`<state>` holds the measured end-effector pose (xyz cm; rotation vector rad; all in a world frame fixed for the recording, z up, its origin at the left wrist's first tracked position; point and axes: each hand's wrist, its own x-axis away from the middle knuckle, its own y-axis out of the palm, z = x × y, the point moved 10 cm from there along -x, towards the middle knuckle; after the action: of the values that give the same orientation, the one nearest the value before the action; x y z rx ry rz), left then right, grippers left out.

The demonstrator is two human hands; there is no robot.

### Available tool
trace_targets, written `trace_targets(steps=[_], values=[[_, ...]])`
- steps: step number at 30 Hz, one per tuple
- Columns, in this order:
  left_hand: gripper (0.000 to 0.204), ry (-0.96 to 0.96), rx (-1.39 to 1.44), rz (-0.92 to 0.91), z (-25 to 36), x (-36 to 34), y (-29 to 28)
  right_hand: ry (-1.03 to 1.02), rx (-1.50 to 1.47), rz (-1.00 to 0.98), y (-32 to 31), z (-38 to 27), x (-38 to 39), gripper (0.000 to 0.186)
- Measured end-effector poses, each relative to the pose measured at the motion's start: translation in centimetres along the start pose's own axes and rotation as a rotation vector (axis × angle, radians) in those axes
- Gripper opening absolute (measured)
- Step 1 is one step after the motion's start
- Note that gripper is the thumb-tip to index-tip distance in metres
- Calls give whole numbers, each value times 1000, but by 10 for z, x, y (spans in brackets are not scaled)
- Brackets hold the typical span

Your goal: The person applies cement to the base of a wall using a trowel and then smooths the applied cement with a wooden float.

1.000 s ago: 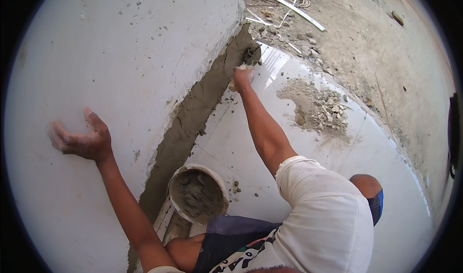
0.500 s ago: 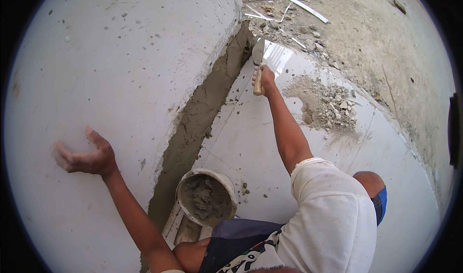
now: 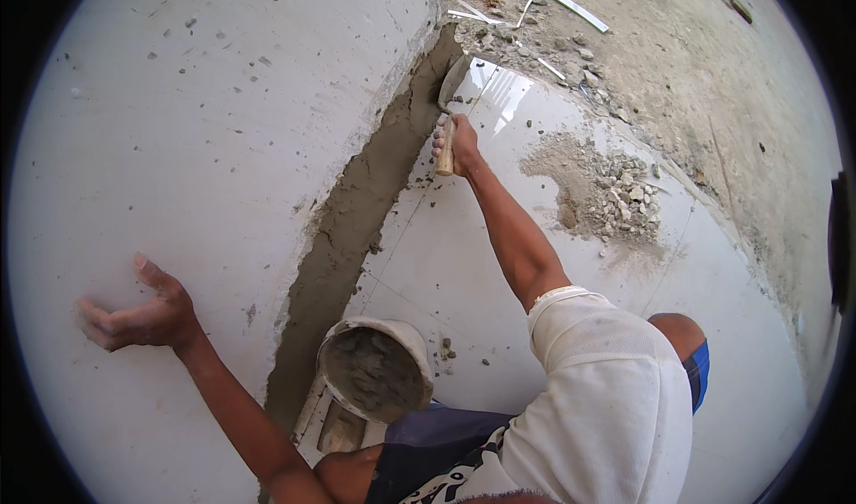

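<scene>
My right hand (image 3: 458, 143) grips the wooden handle of a trowel (image 3: 453, 83). The blade is tilted at the far end of a joint of wet grey mortar (image 3: 370, 179), which runs between two pale slabs. Off to the left, my left hand (image 3: 143, 310) hangs over the left slab (image 3: 178, 174), its fingers apart and nothing in them; whether it touches the slab I cannot tell. A round bucket (image 3: 419, 348) with grey mortar inside stands close to my knee, beside the joint.
A heap of broken rubble and sand (image 3: 615, 192) lies on the right slab (image 3: 499, 263). Beyond its edge, white strips (image 3: 571, 5) and stones lie on the dirt ground (image 3: 695, 76). Mortar crumbs dot both slabs. A wooden piece (image 3: 342, 428) rests below the bucket.
My right hand has moved left and slightly nearer with the trowel, whose blade has gone from over the right slab to the joint. My left hand has shifted a little left and nearer.
</scene>
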<state>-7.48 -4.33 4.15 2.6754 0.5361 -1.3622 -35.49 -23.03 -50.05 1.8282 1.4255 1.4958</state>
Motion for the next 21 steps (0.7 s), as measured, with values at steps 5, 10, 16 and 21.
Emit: trace_targets(steps=[5,10,16,21], values=[[85,13,-21,8,8,-5,-1,-52,5,22,17,3,11,29],[87,-10,27,10,4,1,4,-93,42,-9,51,16,34,36],[88,-47,37,4,-3,3,2,-122,120,-33,63,31,66,36],[86,-44,55,29,1,1,-1,-110,-91,63,-9,-27,14,33]])
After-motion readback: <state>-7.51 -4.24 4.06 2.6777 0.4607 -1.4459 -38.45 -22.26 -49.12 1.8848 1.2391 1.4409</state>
